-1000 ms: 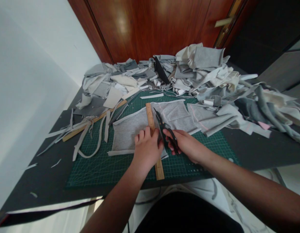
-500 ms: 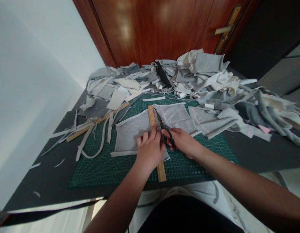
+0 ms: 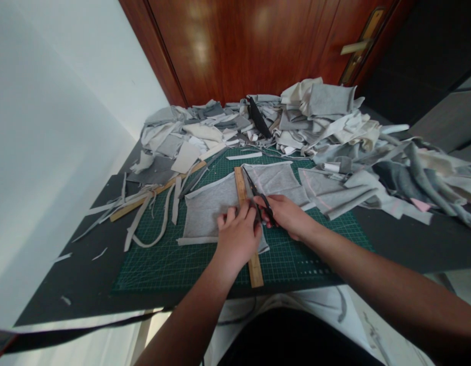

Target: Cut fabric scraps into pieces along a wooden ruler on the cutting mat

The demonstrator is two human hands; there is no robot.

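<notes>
A wooden ruler (image 3: 241,187) lies lengthwise across a piece of grey knit fabric (image 3: 207,208) on the green cutting mat (image 3: 162,269). My left hand (image 3: 237,234) rests on the ruler and the cloth, its fingers spread and pressing down. In my right hand (image 3: 283,216) is a pair of black scissors (image 3: 254,188), the blades pointing away from me just right of the ruler, along the fabric. The blade tips reach close to the fabric's far edge. More grey fabric (image 3: 279,183) extends to the right of the scissors. My right fingers are partly hidden by the handles.
A long heap of grey and white fabric scraps (image 3: 220,124) lines the table's back by the wooden door (image 3: 227,46). Left are cut strips (image 3: 159,236) and a second wooden stick (image 3: 134,207). Another grey cloth (image 3: 334,193) lies right. A white wall (image 3: 75,117) borders the left side.
The whole view has shifted slightly to the right. My right hand and the scissors hold nearly the same place beside the ruler; my left hand stays pressed on it.
</notes>
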